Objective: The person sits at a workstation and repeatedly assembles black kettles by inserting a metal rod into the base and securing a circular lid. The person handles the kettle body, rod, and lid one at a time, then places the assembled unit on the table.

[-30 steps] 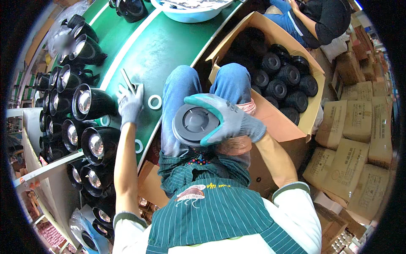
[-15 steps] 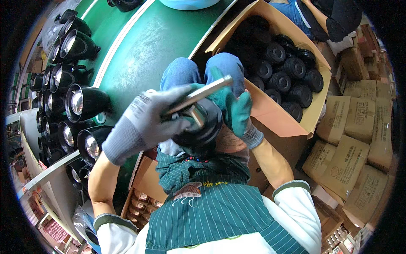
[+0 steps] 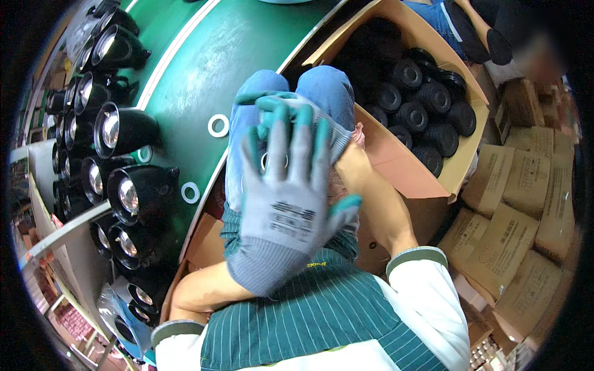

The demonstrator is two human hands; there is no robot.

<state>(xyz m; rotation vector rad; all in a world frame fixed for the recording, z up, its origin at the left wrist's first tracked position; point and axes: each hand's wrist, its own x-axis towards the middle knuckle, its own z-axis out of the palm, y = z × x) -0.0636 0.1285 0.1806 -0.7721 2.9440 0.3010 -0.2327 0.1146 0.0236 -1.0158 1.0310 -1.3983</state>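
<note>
My left hand (image 3: 283, 198), in a grey glove with green fingertips, is seen from its back, fingers stretched apart and thumb out to the right. Behind its fingertips, over my knees, lies my right hand (image 3: 318, 114) in the same kind of glove. Some green fingers of it point left; the rest are hidden and blurred, so its grip is unclear. A small part of a white ring (image 3: 266, 162) shows between my left fingers; what it rests on is hidden. Two more white rings, one nearer (image 3: 184, 193) and one farther (image 3: 211, 126), lie on the green table beside my legs.
Black cup-shaped housings (image 3: 145, 133) with shiny round insides crowd the green table (image 3: 198, 68) at left. An open carton (image 3: 408, 170) of black round parts stands at right. Brown cartons (image 3: 507, 247) are stacked beyond it, and another person's arm (image 3: 475, 21) shows at top right.
The silver bar and black part that were in my left hand are no longer visible. That hand has spread its fingers, and the right has moved left behind it. The view has shifted slightly.
</note>
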